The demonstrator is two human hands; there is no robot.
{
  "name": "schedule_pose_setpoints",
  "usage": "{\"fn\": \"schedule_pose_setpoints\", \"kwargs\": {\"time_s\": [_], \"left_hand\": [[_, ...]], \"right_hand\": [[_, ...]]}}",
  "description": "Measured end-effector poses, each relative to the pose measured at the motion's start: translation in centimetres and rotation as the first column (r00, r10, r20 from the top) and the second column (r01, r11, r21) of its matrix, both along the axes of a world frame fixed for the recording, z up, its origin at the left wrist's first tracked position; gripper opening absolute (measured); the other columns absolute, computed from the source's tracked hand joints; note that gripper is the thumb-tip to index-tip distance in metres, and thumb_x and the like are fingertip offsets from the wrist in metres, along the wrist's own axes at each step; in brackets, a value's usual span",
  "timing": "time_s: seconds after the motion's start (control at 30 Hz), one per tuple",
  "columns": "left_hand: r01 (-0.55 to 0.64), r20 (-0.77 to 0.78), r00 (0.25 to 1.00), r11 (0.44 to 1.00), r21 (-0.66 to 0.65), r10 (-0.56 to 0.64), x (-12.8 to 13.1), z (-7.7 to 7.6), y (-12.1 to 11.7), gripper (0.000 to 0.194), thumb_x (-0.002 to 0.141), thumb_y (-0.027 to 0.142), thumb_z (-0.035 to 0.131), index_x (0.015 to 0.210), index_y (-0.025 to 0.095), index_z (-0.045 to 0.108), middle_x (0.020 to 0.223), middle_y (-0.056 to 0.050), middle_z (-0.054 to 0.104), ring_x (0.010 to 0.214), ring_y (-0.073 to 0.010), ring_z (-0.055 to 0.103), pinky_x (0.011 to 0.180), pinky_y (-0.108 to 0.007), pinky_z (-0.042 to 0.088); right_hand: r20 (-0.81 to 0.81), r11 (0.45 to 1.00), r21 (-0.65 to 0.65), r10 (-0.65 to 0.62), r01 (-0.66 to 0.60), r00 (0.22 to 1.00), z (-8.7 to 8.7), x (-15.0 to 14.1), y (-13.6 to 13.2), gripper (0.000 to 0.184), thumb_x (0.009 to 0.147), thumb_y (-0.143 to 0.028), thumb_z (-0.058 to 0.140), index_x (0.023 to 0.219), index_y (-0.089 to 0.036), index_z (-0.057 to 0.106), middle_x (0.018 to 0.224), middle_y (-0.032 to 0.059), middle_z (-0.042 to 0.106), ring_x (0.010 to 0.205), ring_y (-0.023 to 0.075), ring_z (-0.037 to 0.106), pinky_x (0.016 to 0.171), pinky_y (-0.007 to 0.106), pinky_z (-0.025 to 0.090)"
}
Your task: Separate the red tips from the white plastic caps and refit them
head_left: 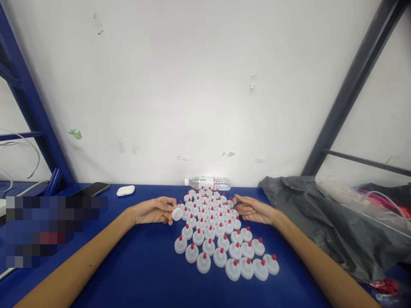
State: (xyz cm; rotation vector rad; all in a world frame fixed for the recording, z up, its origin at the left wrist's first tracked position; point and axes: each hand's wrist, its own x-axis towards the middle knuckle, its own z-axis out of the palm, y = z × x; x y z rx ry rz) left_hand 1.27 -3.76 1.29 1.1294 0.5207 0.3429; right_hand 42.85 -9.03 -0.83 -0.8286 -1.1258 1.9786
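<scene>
Several white caps with red tips (221, 239) stand in rows on the blue table (144, 265). My left hand (154, 210) rests at the left edge of the rows, fingers pinched on one white cap (177, 214) held on its side. My right hand (253, 209) lies at the right edge of the rows, fingers curled near the caps; I cannot make out anything in them.
A clear water bottle (208, 183) lies on its side by the white wall. A phone (93, 188) and a white earbud case (125, 190) sit at the back left. A grey plastic bag (321, 222) covers the right side. Blue frame posts stand on both sides.
</scene>
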Motion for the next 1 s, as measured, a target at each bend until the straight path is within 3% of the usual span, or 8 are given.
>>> {"fn": "schedule_pose_setpoints", "kwargs": {"time_s": [0.37,0.47,0.6,0.7,0.77,0.87,0.93,1.0], "left_hand": [[-0.057,0.066,0.996,0.998,-0.027,0.058,0.3,-0.1,-0.5,0.026,0.085,0.03,0.077,0.079,0.013,0.058,0.076,-0.004,0.064,0.066,-0.0111,0.064,0.063,-0.02,0.048],[-0.137,0.129,0.982,0.99,-0.034,0.14,0.2,-0.2,-1.0,0.03,0.087,0.035,0.076,0.076,0.015,0.055,0.072,0.002,0.058,0.063,-0.0062,0.057,0.063,-0.017,0.045],[-0.253,0.095,0.964,0.967,0.034,0.249,0.6,-0.5,-1.7,0.026,0.086,0.032,0.076,0.078,0.015,0.058,0.079,-0.004,0.065,0.075,-0.0129,0.064,0.07,-0.022,0.047],[-0.36,0.073,0.933,0.922,0.14,0.353,1.2,-0.5,-2.1,0.026,0.083,0.034,0.079,0.08,0.015,0.062,0.086,-0.008,0.072,0.085,-0.0179,0.067,0.073,-0.025,0.047],[-0.421,0.065,0.905,0.863,0.28,0.421,1.6,-0.3,-2.5,0.025,0.084,0.038,0.077,0.084,0.015,0.065,0.089,-0.009,0.074,0.086,-0.0191,0.067,0.073,-0.026,0.048],[-0.417,0.028,0.869,0.701,0.579,0.494,2.4,0.4,-3.7,0.028,0.086,0.045,0.073,0.09,0.017,0.069,0.086,-0.008,0.075,0.08,-0.0196,0.066,0.068,-0.027,0.048],[-0.378,0.012,0.825,0.536,0.755,0.564,3.0,0.9,-5.1,0.027,0.086,0.045,0.072,0.09,0.018,0.071,0.086,-0.006,0.075,0.079,-0.0196,0.066,0.069,-0.028,0.049],[-0.278,0.018,0.803,0.349,0.895,0.596,3.6,1.2,-6.6,0.021,0.089,0.041,0.07,0.093,0.021,0.073,0.087,-0.003,0.074,0.071,-0.0156,0.062,0.064,-0.026,0.048]], "right_hand": [[0.064,0.998,0.046,0.027,-0.03,0.998,-0.2,0.0,0.3,0.04,0.093,-0.061,0.06,0.096,-0.021,0.061,0.047,-0.0138,0.025,0.042,0.0059,0.012,0.053,0.019,0.049],[0.084,0.998,0.053,0.025,-0.029,0.996,0.7,-0.4,0.1,0.046,0.093,-0.067,0.055,0.093,-0.022,0.06,0.046,-0.014,0.021,0.04,0.0064,0.007,0.042,0.018,0.041],[0.079,0.963,0.191,-0.206,0.188,0.975,2.4,-1.7,-0.5,0.041,0.095,-0.061,0.056,0.087,-0.021,0.058,0.051,-0.013,0.015,0.044,0.007,0.005,0.038,0.017,0.025],[0.126,0.844,0.395,-0.441,0.363,0.889,3.6,-3.2,-1.4,0.037,0.095,-0.053,0.059,0.078,-0.021,0.054,0.054,-0.0114,0.015,0.047,0.0079,0.01,0.042,0.02,0.026],[0.229,0.715,0.601,-0.581,0.357,0.781,4.3,-4.4,-2.4,0.04,0.097,-0.053,0.055,0.074,-0.021,0.053,0.053,-0.0092,0.023,0.047,0.0087,0.02,0.046,0.023,0.031],[0.355,0.455,0.888,-0.774,0.071,0.524,5.0,-6.6,-4.3,0.031,0.098,-0.047,0.055,0.082,-0.021,0.061,0.066,-0.0016,0.053,0.06,0.014,0.048,0.058,0.028,0.041],[0.348,0.301,0.938,-0.814,-0.174,0.465,5.2,-8.3,-5.5,0.019,0.098,-0.04,0.057,0.101,-0.023,0.066,0.087,0.0038,0.067,0.079,0.0199,0.06,0.072,0.034,0.048],[0.35,0.179,0.908,-0.82,-0.379,0.452,5.2,-9.8,-6.6,0.03,0.096,-0.039,0.061,0.122,-0.024,0.063,0.107,0.008,0.07,0.098,0.0254,0.063,0.088,0.043,0.049]]}}
